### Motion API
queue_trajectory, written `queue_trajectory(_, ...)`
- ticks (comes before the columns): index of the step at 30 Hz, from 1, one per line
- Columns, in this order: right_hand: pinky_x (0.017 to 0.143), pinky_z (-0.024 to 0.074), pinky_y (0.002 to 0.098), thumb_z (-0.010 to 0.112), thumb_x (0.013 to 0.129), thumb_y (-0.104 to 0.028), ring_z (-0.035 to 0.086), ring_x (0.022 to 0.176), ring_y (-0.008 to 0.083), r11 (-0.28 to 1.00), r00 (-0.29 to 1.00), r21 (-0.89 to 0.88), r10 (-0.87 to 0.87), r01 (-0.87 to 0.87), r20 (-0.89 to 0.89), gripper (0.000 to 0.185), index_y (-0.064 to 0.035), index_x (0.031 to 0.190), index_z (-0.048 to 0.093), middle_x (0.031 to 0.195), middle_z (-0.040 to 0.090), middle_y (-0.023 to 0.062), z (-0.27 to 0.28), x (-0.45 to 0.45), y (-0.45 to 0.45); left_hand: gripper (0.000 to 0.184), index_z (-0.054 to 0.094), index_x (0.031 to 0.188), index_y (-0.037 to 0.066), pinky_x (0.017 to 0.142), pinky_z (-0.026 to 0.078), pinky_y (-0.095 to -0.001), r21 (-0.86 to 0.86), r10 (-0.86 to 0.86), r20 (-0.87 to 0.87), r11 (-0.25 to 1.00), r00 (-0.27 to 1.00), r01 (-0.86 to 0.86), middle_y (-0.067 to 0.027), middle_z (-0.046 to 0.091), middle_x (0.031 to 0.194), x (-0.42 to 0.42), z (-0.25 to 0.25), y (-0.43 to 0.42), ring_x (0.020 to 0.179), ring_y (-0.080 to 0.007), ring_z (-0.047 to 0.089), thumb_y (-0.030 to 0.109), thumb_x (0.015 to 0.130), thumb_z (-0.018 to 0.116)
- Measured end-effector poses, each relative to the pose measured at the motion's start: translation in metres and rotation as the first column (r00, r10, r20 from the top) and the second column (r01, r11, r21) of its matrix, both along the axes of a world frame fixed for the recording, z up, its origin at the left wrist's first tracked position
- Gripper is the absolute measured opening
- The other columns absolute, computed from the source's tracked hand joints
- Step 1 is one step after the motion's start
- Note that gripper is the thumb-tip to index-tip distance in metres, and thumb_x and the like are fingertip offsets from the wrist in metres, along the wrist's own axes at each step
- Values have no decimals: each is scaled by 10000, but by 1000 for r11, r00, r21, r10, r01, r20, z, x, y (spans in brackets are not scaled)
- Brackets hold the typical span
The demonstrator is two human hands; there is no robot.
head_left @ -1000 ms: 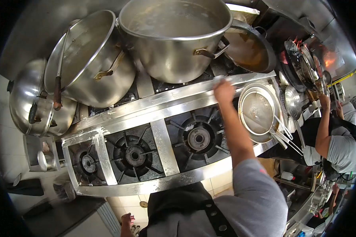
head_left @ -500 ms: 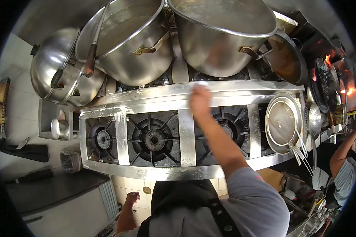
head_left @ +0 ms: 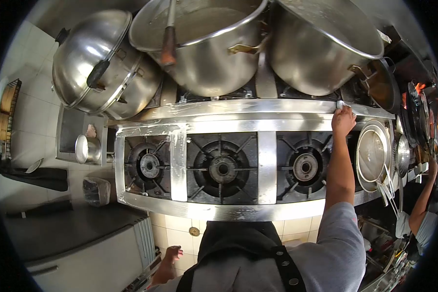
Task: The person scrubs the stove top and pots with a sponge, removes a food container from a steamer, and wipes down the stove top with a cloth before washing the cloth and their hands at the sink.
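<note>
My right hand (head_left: 344,120) stretches far forward onto the steel ledge (head_left: 258,106) behind the front burners. Its fingers are closed over a small white wad (head_left: 342,104), perhaps a cloth or paper, pressed against the ledge near its right end. Whitish wet streaks mark the stove frame (head_left: 179,160) on the left. Low at my left side hangs my left hand (head_left: 173,254), fingers loosely curled and apart, nothing visible in it. Below my right hand is the right-hand burner (head_left: 305,167).
Behind the ledge stand two big stockpots (head_left: 214,68) and a domed lidded pot (head_left: 95,58). Strainers (head_left: 373,151) rest at the stove's right end. Flames (head_left: 420,87) burn at far right, near another person's arm (head_left: 423,197). A metal mug (head_left: 87,148) sits left.
My right hand has slid to the right along the ledge with the white wad. The view has shifted, so the stove appears farther right. My left hand still hangs low.
</note>
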State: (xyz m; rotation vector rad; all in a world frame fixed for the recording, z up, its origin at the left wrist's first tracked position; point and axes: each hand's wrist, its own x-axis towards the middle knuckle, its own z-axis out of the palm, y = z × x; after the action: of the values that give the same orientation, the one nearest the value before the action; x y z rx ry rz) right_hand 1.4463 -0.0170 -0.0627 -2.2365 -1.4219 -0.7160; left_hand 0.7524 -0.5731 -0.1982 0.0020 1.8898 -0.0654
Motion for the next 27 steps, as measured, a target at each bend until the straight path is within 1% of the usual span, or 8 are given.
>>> queue_trajectory(6, 628, 439, 423, 538, 746, -112, 561, 723, 308, 908, 887, 170, 412, -382, -207, 155, -33, 870, 587, 797, 588, 140, -67, -245, 13, 340, 527, 1160, 62, 608, 471, -393, 106, 57, 98, 992, 994, -67, -130, 649, 951, -61, -13, -8, 756, -241, 631, 276, 896, 513)
queue_trajectory(8, 747, 411, 415, 513, 779, -109, 545, 848, 244, 802, 714, 165, 589, -574, -378, 167, -56, 921, 583, 904, 579, 78, -92, -388, 20, 343, 522, 1171, 53, 612, 472, -389, 406, -358, 27, 857, 933, 317, -129, 649, 949, -87, 1, 7, 764, -242, 633, 262, 900, 501)
queue_trajectory(9, 790, 387, 407, 501, 786, -101, 529, 889, 237, 702, 764, -303, 591, -645, -257, 154, -76, 909, 590, 943, 567, 78, -42, -439, 12, 358, 519, 1174, 41, 613, 476, -389, 284, 106, 141, 948, 984, -143, -125, 651, 945, -114, -21, 10, 770, -241, 635, 267, 896, 501)
queue_trajectory(12, 760, 392, 410, 527, 758, -137, 533, 876, 261, 648, 613, -14, 713, -762, -342, 133, -87, 852, 607, 912, 562, 106, -10, -490, 10, 434, 458, 1234, -5, 636, 483, -413, 294, 62, -9, 954, 998, -57, -156, 637, 968, -154, -3, 50, 778, -271, 635, 283, 908, 467)
queue_trajectory(15, 744, 390, 409, 542, 749, -129, 532, 865, 265, 812, 721, -128, 420, -570, -551, 195, -75, 930, 592, 896, 556, 109, -61, -423, 10, 451, 409, 1267, -6, 637, 485, -406, 202, -26, -79, 979, 997, 41, -168, 618, 1002, -167, 39, 80, 819, -283, 627, 281, 920, 433)
queue_trajectory(20, 886, 333, 490, 522, 782, -110, 465, 1006, 386, 806, 927, 519, -95, 285, -362, 384, 21, 1140, 471, 1081, 498, 225, -105, -165, 18, 436, 417, 1251, -5, 644, 487, -404, 155, -151, -79, 975, 985, 162, -169, 617, 1006, -179, 45, 84, 831, -284, 626, 277, 919, 435)
queue_trajectory(23, 930, 314, 467, 425, 904, -214, 429, 1060, 389, 548, 308, 452, 339, 703, -889, 363, 110, 1067, 445, 1066, 497, 258, -111, -76, 45, 427, 422, 1242, -4, 648, 488, -402, 126, -232, -75, 963, 970, 240, -169, 617, 1008, -164, 55, 95, 838, -285, 624, 274, 918, 436)
queue_trajectory(27, 1083, 182, 463, 418, 927, -321, 243, 1292, 410, 702, 376, 308, 63, 642, -925, 659, 117, 1347, 160, 1376, 226, 317, -127, -213, 56, 416, 429, 1229, -4, 653, 489, -399, 126, -304, -82, 942, 949, 313, -169, 616, 1011, -114, 65, 130, 847, -285, 623, 271, 917, 437)
